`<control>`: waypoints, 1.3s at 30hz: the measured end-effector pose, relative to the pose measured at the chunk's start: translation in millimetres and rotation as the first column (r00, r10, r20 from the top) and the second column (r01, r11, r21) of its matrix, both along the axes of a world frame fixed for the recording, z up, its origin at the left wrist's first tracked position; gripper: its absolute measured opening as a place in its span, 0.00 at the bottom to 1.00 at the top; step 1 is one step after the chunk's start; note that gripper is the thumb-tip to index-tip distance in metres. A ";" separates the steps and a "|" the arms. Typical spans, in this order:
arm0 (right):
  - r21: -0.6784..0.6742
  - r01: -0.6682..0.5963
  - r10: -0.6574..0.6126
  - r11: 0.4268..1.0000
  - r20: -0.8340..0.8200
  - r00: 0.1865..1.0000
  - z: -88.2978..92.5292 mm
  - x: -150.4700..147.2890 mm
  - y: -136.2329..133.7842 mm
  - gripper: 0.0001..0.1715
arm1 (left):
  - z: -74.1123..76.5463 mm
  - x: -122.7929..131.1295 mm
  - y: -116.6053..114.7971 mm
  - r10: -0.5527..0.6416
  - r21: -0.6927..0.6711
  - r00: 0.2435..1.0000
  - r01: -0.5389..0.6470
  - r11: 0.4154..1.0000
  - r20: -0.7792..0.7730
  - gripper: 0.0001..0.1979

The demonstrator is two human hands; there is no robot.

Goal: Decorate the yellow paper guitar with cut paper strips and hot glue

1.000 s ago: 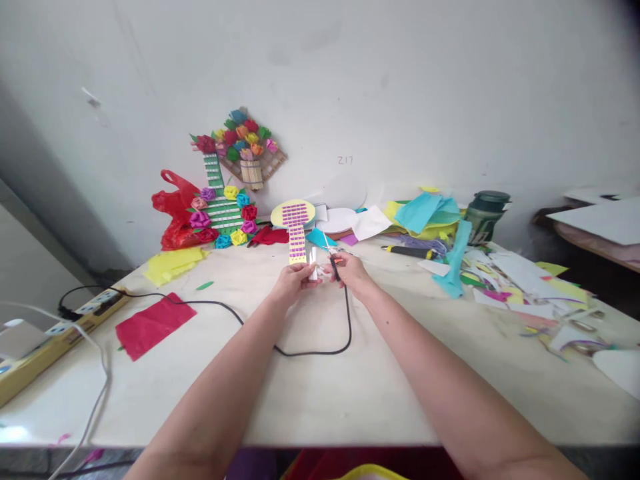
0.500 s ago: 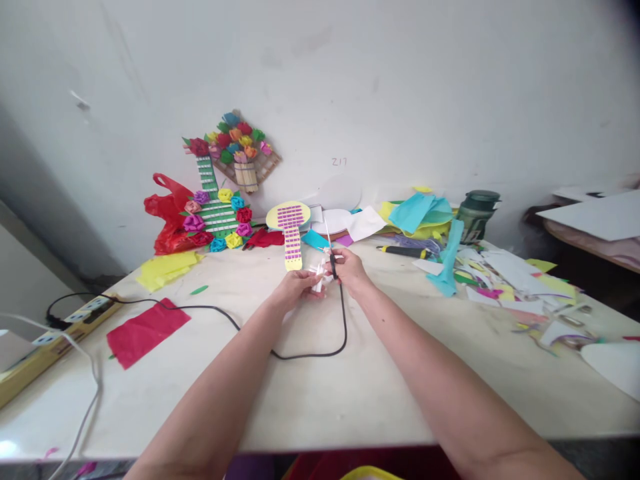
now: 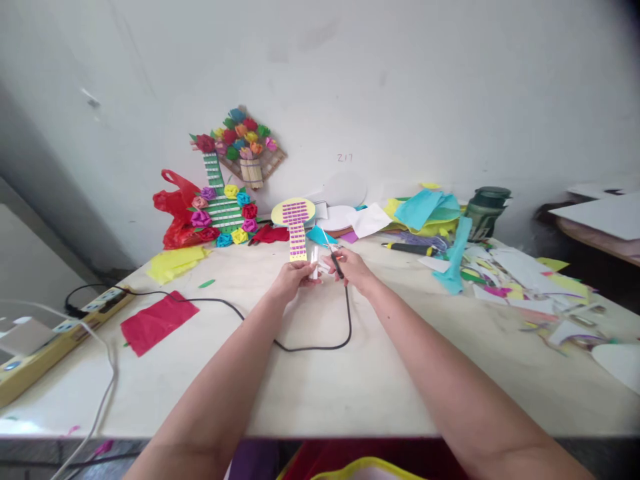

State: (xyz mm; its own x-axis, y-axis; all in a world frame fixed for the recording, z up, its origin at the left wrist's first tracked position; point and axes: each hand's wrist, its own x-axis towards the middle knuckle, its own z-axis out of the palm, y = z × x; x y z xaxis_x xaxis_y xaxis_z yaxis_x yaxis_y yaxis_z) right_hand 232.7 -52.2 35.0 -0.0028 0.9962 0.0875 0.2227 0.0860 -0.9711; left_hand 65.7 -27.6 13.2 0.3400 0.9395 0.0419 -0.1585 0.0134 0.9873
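Near the middle of the table, my left hand (image 3: 294, 279) pinches small white strips (image 3: 315, 264), partly hidden by my fingers. My right hand (image 3: 351, 268) is closed around scissors (image 3: 337, 265) with dark handles, their thin silver blades pointing up and away to the left. Both hands are close together, with the white pieces between them. Just beyond the left hand lies a yellow guitar-shaped cutout (image 3: 298, 248) with purple and white woven strips. A black cord (image 3: 320, 349) loops over the table and runs up to beneath my right hand, where its end is hidden.
Behind on the left stand a green flower-trimmed craft (image 3: 223, 212) and a red plastic bag (image 3: 175, 210). A power strip (image 3: 83, 327) and a red sheet (image 3: 159, 323) lie left. On the right are a black-yellow cutter (image 3: 410, 249), a green bottle (image 3: 485, 212) and paper scraps (image 3: 530, 280).
The scissors have tilted further left and their handles have lowered slightly. The white strips now stand more upright in my left hand. The whole view has shifted slightly.
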 end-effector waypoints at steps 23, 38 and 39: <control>-0.056 -0.171 0.180 0.984 0.270 0.946 -4.5 -11.6 -6.0 0.27 | -4.6 1.1 7.3 0.041 -0.026 0.988 -0.038 0.999 0.151 0.13; -0.056 -0.209 0.216 0.976 0.206 0.954 -10.7 -12.0 -4.8 0.24 | 0.4 0.5 5.8 0.083 -0.082 0.990 -0.073 0.994 0.118 0.09; -0.060 -0.212 0.220 0.975 0.198 0.955 -10.8 -11.6 -4.7 0.23 | 0.0 0.0 6.3 0.080 -0.085 0.990 -0.070 0.994 0.117 0.09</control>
